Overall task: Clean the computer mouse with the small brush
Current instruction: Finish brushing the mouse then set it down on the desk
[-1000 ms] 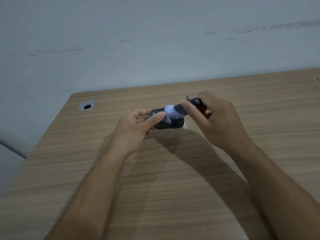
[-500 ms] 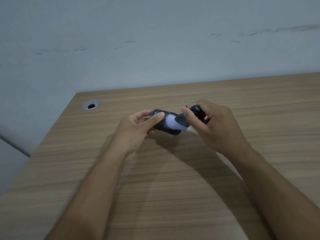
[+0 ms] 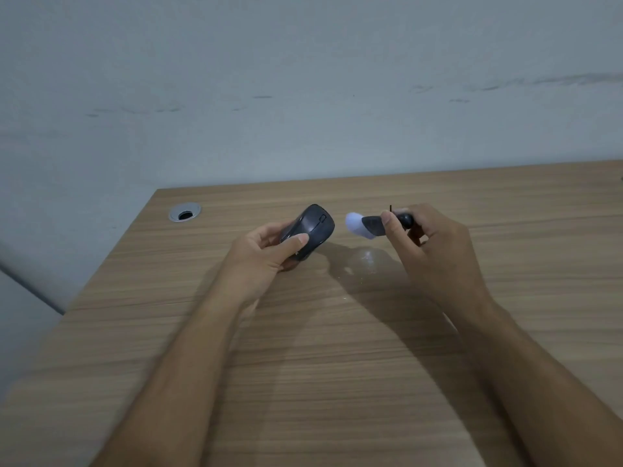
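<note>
My left hand (image 3: 269, 252) grips a dark grey computer mouse (image 3: 312, 232) above the wooden desk (image 3: 337, 348), tilted with its buttons and scroll wheel facing me; the thumb lies across its near side. My right hand (image 3: 428, 246) pinches a small brush (image 3: 369, 225) with a black handle and a pale lilac bristle head that points left. A gap of a few centimetres separates the bristles from the mouse. A thin black loop sticks up from the handle's rear end.
A round grey cable grommet (image 3: 184, 213) sits in the desk's far left corner. A pale dusty smear (image 3: 365, 261) marks the desk under the brush. A grey wall (image 3: 303, 96) rises behind the desk; the left edge drops off.
The brush was on the mouse; it has pulled away to the right. My left hand has turned the mouse so its top faces me.
</note>
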